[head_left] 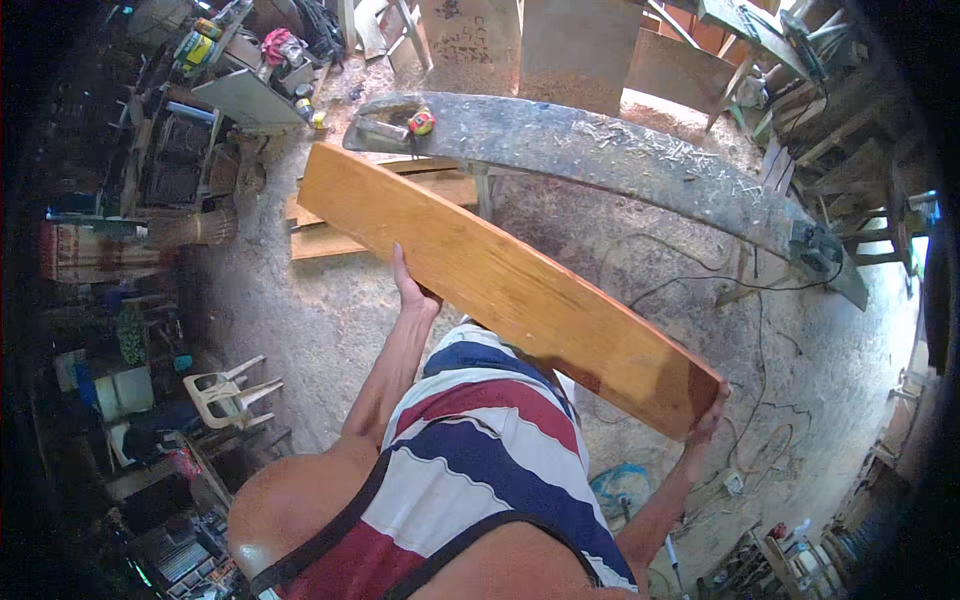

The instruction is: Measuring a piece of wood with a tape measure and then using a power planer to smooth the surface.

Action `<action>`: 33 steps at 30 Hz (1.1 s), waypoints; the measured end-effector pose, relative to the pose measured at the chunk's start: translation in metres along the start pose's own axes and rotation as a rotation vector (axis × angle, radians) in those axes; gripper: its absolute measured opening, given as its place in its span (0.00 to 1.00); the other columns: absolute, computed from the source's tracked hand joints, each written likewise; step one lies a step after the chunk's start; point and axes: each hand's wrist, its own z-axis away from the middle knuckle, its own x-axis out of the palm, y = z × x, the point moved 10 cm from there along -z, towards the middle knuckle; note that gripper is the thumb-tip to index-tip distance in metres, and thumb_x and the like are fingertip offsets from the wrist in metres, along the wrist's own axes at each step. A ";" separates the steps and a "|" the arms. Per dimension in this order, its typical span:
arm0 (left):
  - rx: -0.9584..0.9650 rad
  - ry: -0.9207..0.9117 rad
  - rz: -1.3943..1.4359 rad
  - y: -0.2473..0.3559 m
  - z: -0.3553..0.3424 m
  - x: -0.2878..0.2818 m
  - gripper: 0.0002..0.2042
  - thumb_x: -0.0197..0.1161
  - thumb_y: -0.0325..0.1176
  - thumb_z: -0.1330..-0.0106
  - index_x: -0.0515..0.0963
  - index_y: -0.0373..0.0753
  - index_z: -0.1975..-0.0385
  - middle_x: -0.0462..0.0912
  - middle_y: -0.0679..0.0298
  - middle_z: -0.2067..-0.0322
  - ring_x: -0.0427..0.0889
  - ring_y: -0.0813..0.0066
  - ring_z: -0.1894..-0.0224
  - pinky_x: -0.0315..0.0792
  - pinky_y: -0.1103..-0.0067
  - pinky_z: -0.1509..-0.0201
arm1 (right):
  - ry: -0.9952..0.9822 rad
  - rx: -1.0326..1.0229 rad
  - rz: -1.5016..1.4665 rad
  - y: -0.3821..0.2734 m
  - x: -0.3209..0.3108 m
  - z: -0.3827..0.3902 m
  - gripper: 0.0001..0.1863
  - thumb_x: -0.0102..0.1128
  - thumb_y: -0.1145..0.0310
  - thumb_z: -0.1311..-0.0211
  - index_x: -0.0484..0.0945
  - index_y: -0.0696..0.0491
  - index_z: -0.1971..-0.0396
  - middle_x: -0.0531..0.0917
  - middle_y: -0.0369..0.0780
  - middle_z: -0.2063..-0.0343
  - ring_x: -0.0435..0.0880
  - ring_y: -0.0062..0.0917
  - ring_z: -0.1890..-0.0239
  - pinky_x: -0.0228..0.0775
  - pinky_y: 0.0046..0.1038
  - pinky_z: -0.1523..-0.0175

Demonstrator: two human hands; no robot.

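A long, flat wooden board (500,275), orange-brown, slants across the space before me, its left end farther away than its right. My left hand (415,288) grips its near edge left of the middle, with one digit against the face and the others mostly hidden behind the wood. At the near right end my right hand (708,420) closes round the corner. Past the board's left part, other wooden planks (330,240) lie low, partly covered by it.
Beyond the board runs a long grey workbench (560,135) strewn with wood shavings (625,138). A tape measure (421,122) rests on its left end, a dark power tool (815,250) on its right. Cables (762,350) trail over the floor. A plastic chair (230,395) is at left.
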 end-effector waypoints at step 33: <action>0.353 0.661 -1.943 0.137 -0.404 0.123 0.37 0.66 0.50 0.31 0.69 0.40 0.24 0.77 0.42 0.30 0.79 0.40 0.29 0.74 0.52 0.25 | 0.077 0.049 0.563 -0.282 -0.034 -0.353 0.42 0.57 0.34 0.21 0.78 0.59 0.30 0.85 0.45 0.37 0.83 0.33 0.36 0.76 0.39 0.35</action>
